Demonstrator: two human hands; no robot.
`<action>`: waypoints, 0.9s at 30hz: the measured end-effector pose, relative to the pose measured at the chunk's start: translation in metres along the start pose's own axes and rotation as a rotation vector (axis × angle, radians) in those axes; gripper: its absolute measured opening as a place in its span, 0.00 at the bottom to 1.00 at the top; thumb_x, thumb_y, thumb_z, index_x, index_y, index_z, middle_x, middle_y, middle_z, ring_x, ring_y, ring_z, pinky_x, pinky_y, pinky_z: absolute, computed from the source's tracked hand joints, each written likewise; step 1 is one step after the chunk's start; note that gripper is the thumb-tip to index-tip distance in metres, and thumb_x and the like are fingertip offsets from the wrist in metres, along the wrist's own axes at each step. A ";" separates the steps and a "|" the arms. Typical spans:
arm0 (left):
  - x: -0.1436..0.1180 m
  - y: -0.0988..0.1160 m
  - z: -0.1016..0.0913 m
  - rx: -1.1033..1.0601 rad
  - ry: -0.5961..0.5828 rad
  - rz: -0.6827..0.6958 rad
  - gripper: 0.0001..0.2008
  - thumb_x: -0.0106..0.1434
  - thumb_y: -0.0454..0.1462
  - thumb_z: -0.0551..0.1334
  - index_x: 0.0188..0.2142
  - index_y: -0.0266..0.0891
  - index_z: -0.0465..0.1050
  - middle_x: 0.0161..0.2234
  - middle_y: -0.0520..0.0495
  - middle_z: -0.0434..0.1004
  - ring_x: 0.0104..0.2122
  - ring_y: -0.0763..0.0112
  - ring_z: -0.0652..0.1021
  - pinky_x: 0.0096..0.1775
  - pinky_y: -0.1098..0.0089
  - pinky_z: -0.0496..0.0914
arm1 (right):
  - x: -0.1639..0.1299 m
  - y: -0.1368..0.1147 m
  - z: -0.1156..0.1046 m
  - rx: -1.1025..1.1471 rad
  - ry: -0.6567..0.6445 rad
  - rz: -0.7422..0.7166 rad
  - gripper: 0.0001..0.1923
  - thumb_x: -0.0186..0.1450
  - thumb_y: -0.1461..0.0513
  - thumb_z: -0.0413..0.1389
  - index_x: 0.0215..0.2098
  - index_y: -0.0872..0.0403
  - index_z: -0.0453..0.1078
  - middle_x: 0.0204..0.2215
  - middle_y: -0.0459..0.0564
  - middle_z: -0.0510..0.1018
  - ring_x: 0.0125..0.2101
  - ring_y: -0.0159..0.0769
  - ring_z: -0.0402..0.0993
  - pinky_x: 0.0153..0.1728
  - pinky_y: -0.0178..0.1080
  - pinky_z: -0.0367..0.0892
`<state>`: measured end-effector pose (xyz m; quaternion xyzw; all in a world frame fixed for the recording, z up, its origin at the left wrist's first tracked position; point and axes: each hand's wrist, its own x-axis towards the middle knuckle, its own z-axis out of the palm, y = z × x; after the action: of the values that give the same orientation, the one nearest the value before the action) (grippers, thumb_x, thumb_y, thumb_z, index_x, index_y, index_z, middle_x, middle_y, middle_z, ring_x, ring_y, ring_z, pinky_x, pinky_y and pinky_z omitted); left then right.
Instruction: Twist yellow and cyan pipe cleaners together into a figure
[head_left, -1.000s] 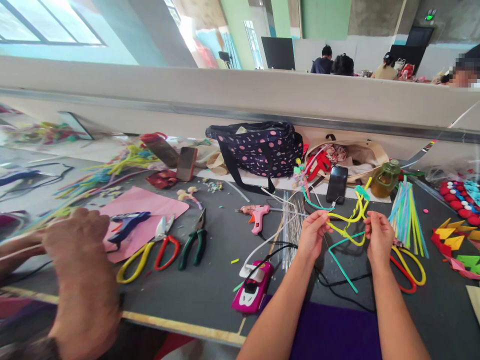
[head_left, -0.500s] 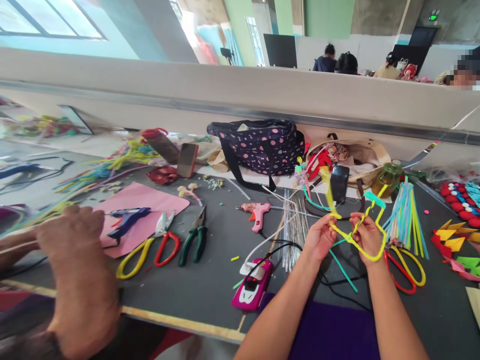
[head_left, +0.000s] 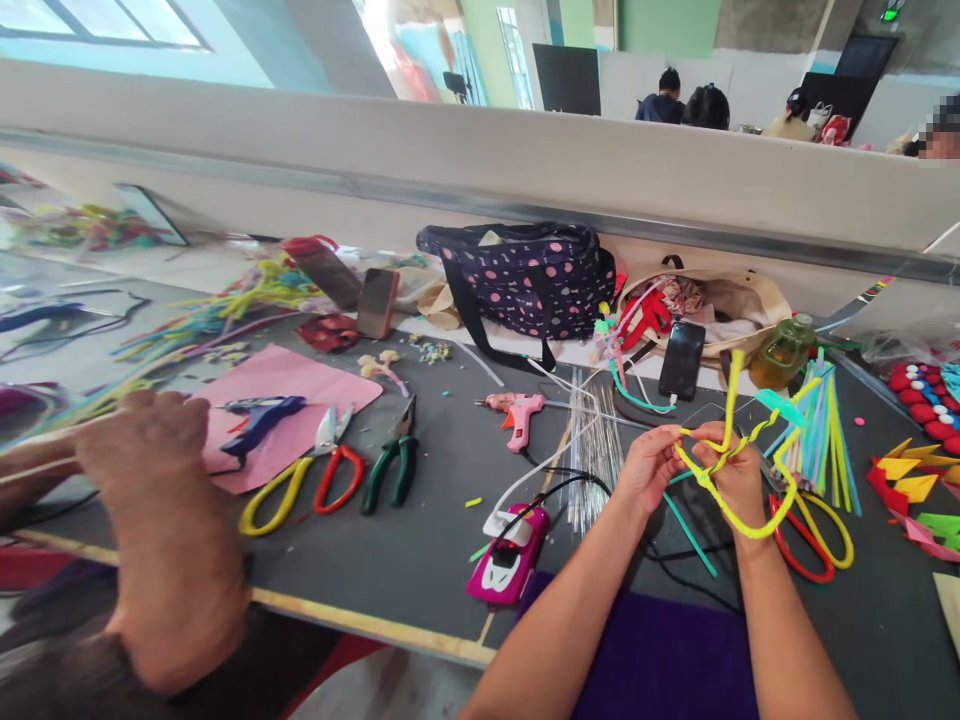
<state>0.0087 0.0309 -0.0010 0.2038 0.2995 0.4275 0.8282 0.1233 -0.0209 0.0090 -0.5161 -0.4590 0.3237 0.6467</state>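
My left hand (head_left: 651,468) pinches one side of a bent yellow pipe cleaner (head_left: 752,530). My right hand (head_left: 739,482) grips the same piece close by, where its strands twist together. One yellow end stands up between the hands, and a wide loop hangs over my right wrist. A small teal strip (head_left: 781,408) is attached near the top of the loop. Beneath my hands, a green pipe cleaner (head_left: 690,537) lies on the dark table. Just right of my right wrist are scissors with red and yellow handles (head_left: 825,530).
Pink glue gun (head_left: 516,415), wire bundle (head_left: 595,450) and magenta power strip (head_left: 510,560) lie left of my arms. Pliers (head_left: 391,470), scissors (head_left: 330,470) and a blue glue gun (head_left: 262,425) sit farther left, beside another person's hand (head_left: 146,450). Coloured pipe cleaners (head_left: 832,440) stand right.
The yellow pipe cleaner has turned in my hands: its upright end now points up between them, and its loop reaches farther right. The view has shifted slightly.
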 end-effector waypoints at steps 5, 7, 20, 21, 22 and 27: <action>-0.001 0.001 0.001 0.025 0.006 0.061 0.13 0.45 0.37 0.73 0.28 0.32 0.74 0.20 0.53 0.72 0.18 0.81 0.71 0.23 0.78 0.69 | 0.001 0.009 0.006 0.085 0.200 0.161 0.12 0.55 0.54 0.64 0.30 0.54 0.75 0.23 0.45 0.74 0.22 0.29 0.66 0.21 0.32 0.61; -0.001 0.001 0.001 0.038 0.018 0.090 0.14 0.44 0.37 0.73 0.29 0.33 0.74 0.21 0.53 0.72 0.18 0.81 0.71 0.24 0.77 0.70 | 0.002 0.012 0.008 0.155 0.244 0.231 0.14 0.53 0.53 0.66 0.31 0.55 0.75 0.21 0.44 0.74 0.19 0.27 0.63 0.17 0.30 0.57; -0.006 0.001 0.006 0.099 -0.031 0.153 0.15 0.46 0.38 0.73 0.31 0.33 0.75 0.23 0.51 0.74 0.19 0.80 0.73 0.26 0.76 0.72 | 0.004 0.008 0.007 0.491 0.273 0.384 0.16 0.51 0.53 0.66 0.29 0.55 0.69 0.18 0.40 0.71 0.14 0.21 0.58 0.13 0.27 0.54; -0.006 0.000 0.005 0.099 -0.029 0.155 0.15 0.46 0.39 0.73 0.31 0.33 0.75 0.23 0.51 0.74 0.19 0.79 0.73 0.26 0.76 0.72 | 0.005 0.010 0.005 0.501 0.283 0.393 0.17 0.51 0.53 0.66 0.29 0.55 0.68 0.18 0.40 0.70 0.13 0.21 0.58 0.12 0.27 0.54; -0.006 0.000 0.005 0.100 -0.025 0.155 0.15 0.46 0.39 0.73 0.31 0.33 0.75 0.23 0.51 0.74 0.19 0.79 0.73 0.26 0.76 0.72 | 0.006 0.011 0.003 0.502 0.297 0.397 0.17 0.51 0.53 0.65 0.29 0.55 0.68 0.18 0.39 0.70 0.13 0.21 0.58 0.12 0.27 0.54; -0.005 -0.001 0.004 0.111 -0.024 0.144 0.15 0.46 0.39 0.73 0.31 0.33 0.75 0.22 0.51 0.74 0.19 0.79 0.73 0.26 0.75 0.72 | 0.012 0.017 -0.003 0.513 0.346 0.399 0.18 0.52 0.50 0.64 0.30 0.54 0.66 0.15 0.37 0.67 0.12 0.22 0.57 0.11 0.27 0.51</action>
<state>0.0097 0.0256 0.0028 0.2755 0.2974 0.4663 0.7863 0.1311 -0.0072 -0.0044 -0.4636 -0.1370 0.4561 0.7472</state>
